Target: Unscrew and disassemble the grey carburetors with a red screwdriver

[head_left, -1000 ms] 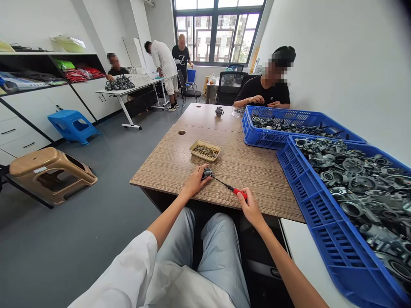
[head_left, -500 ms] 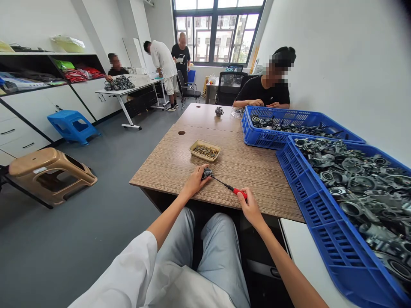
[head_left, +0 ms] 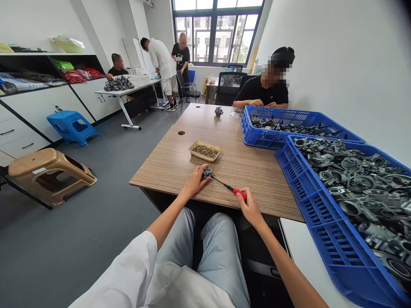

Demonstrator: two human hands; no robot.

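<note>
My left hand (head_left: 195, 181) is closed around a small grey metal part (head_left: 207, 173) near the front edge of the wooden table (head_left: 170, 160). In my right hand (head_left: 250, 207) is a screwdriver (head_left: 238, 192) with a red and black handle, held by its end. Its thin dark shaft points left, and the tip meets the metal part. Just beyond my left hand stands a cream tray (head_left: 205, 159) of small brass-coloured pieces. The fingertips of my left hand are partly hidden behind the part.
Two blue crates, a near one (head_left: 324, 239) and a far one (head_left: 257, 139), hold many metal parts at the right. Another metal part (head_left: 218, 111) stands farther back. A person (head_left: 265, 92) sits across the table; other people are at the back left.
My hands, the metal part and the screwdriver look almost unchanged. At the back left, the seated person's head has shifted right and the person in white has moved slightly left.
</note>
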